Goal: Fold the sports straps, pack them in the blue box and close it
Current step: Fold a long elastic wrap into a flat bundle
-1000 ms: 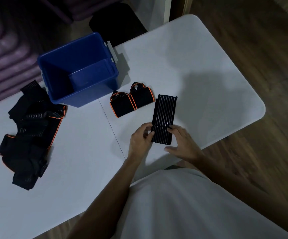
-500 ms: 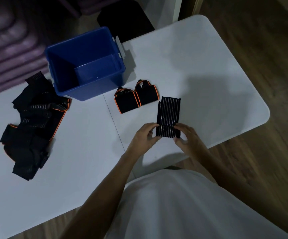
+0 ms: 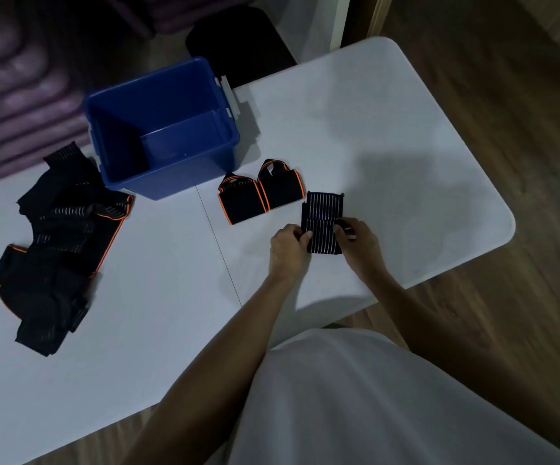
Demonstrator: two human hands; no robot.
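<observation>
Holding a black ribbed strap between both hands on the white desk.

- Left hand: fingers pinching the strap's left edge.
- Right hand: fingers pinching the strap's right edge, thumb on top.
- Ribbed strap: lying flat, folded over itself, a fold line across its middle; the far half extends beyond the fingers.
- 2 folded straps, black with orange trim: side by side, just beyond and left of the left fingers, touching each other, apart from the ribbed strap.
- Blue box: open, no lid on it, nothing visible inside; farther beyond the fingers to the left, near the 2 folded straps.
- Pile of straps, black and orange, unfolded: well apart, far left of the fingers, beside the box.
</observation>
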